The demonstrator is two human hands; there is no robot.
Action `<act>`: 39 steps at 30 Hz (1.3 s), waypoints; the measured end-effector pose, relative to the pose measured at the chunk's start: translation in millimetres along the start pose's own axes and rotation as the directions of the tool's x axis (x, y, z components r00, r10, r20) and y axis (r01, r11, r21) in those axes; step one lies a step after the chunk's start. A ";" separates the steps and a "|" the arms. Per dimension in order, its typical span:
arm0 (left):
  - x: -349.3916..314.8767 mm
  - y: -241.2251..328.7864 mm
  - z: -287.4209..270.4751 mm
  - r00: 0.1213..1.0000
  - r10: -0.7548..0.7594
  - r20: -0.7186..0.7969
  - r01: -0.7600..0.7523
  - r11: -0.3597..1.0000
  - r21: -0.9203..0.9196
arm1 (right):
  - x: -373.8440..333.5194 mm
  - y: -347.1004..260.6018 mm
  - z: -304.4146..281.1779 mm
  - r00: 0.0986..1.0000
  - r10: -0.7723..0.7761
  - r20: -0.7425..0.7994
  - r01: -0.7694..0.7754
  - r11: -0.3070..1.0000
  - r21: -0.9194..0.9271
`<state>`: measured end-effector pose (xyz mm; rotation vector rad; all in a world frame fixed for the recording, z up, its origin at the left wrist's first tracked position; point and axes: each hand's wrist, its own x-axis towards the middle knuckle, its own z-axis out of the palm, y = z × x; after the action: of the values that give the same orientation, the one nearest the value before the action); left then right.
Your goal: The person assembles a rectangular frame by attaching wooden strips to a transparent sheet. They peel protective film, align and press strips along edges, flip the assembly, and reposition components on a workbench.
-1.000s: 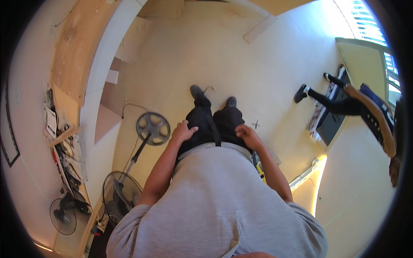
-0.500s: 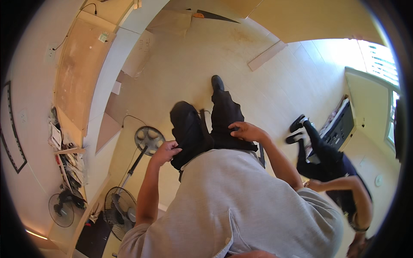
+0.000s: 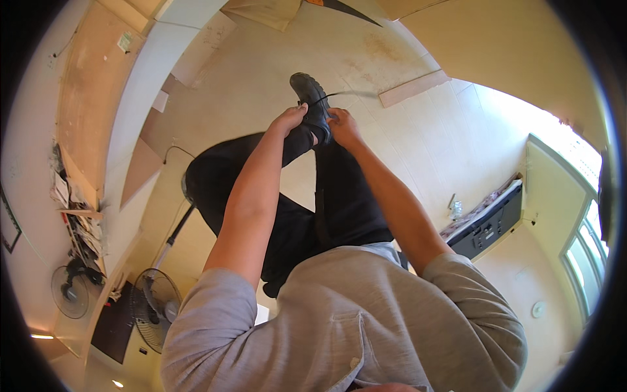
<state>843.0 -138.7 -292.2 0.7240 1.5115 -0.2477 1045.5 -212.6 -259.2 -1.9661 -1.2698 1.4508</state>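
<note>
One of my legs is bent across the other, bringing a black shoe (image 3: 311, 91) up in front of me. My left hand (image 3: 289, 119) grips the shoe's left side near the laces, thumb and fingers closed on it. On the opposite side, my right hand (image 3: 345, 127) has its fingers bent against the shoe near the ankle opening. A thin black shoelace (image 3: 334, 94) arcs out from the top of the shoe to the right, its far end smeared by motion. Parts of my fingertips are hidden against the shoe. My black trousers (image 3: 251, 189) cover both legs.
A standing fan (image 3: 155, 307) is at my lower left, near a cluttered shelf (image 3: 81, 222). A flat board (image 3: 413, 88) lies on the tiled floor (image 3: 398, 150) ahead right. A black flat panel (image 3: 486, 228) leans by the right wall, with a clear bottle (image 3: 455, 209) beside it.
Both my hands have moved forward from my thighs to the shoe. My leg has come up and across. The other person on the right has gone out of view.
</note>
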 end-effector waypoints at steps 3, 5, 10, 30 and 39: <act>20.3 -2.0 32.6 0.998 -0.004 -0.055 0.008 0.997 0.072 | 11.7 17.1 20.6 0.990 0.131 0.051 -0.124 0.984 -0.125; 33.9 -4.6 42.9 0.997 -0.048 -0.064 0.051 0.998 0.034 | 8.2 30.9 31.4 0.987 0.148 0.062 -0.141 0.985 -0.104; 73.4 -27.6 57.1 0.953 -0.262 -0.153 0.216 0.940 -0.264 | 3.8 55.1 34.5 0.983 0.157 0.099 -0.145 0.982 -0.117; 155.1 -157.0 -40.7 0.939 -0.287 0.190 0.272 0.957 0.101 | 104.4 174.6 160.0 0.892 0.332 0.306 -0.370 0.926 0.077; 298.2 -239.2 -21.5 0.961 -0.275 -0.033 0.269 0.955 -0.128 | 181.1 271.1 292.2 0.890 0.349 0.292 -0.241 0.906 -0.347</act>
<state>712.8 -226.4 -641.4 0.4258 1.6596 -0.3427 910.8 -259.4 -673.1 -2.2556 -1.4574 1.9251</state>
